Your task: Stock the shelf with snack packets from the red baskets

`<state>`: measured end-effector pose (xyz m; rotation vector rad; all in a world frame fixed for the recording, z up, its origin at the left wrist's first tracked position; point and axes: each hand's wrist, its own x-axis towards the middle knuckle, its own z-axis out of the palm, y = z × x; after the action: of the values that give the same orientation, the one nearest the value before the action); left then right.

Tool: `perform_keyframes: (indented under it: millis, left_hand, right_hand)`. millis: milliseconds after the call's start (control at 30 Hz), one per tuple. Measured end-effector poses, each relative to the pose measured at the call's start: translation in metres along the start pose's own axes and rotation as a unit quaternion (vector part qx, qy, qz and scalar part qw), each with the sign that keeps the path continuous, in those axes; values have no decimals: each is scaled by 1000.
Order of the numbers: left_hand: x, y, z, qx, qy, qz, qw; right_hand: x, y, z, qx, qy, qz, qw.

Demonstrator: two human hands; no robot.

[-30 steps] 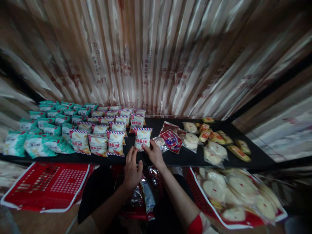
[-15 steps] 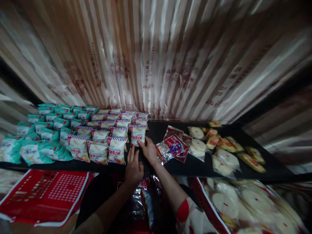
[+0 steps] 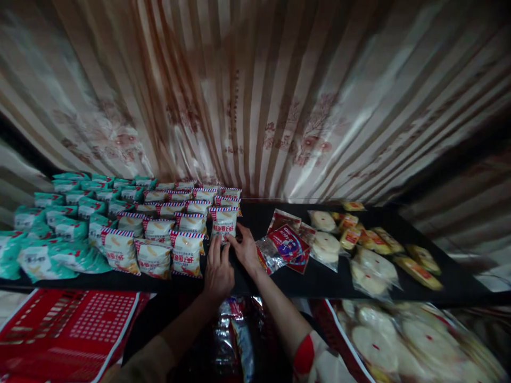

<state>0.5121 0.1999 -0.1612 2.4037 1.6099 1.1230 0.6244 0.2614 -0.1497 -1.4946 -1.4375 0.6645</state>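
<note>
A white snack bag (image 3: 223, 221) with a red-and-blue striped top edge stands upright at the right front of a group of matching bags. My right hand (image 3: 244, 249) is at its lower right, thumb on the front and fingers around the side, holding it. The stretched fingers of my left hand (image 3: 219, 268) touch the bag's lower front. To its left, another striped snack bag (image 3: 187, 254) stands in the front row. Red and purple flat packets (image 3: 285, 243) lie right of my right hand.
Teal snack bags (image 3: 48, 258) fill the left of the black shelf (image 3: 319, 282). Packaged white discs (image 3: 325, 242) and yellow packets (image 3: 381, 242) lie at right. Below are a red basket (image 3: 85, 324), dark packets (image 3: 225, 340) and more bagged discs (image 3: 375, 343). A plastic curtain (image 3: 255, 106) hangs behind.
My left fingers have moved up onto the bag's lower front. My right hand stays at its right side. The view has shifted slightly.
</note>
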Motion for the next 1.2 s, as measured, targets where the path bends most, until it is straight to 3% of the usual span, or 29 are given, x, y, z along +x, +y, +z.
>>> perform_keyframes:
  millis: [167,400,600,867,1200]
  left_hand:
    - [9,-5,2,14,2,5,1000]
    - [9,-6,6,26,-2,-21,999]
    - [10,-5,6,12,-12,-28,999]
    - [10,-8,9,1,-8,-26,1000]
    - [11,-7,10,4,-25,-36,999]
  right_hand:
    - [0,-4,-8,33,1,-2,999]
    - [28,1,-10,-24,65,25,997]
    - [56,11,-1,-45,35,53,997]
    - [58,19,5,-52,15,67,996]
    - [72,24,3,-71,92,30,993]
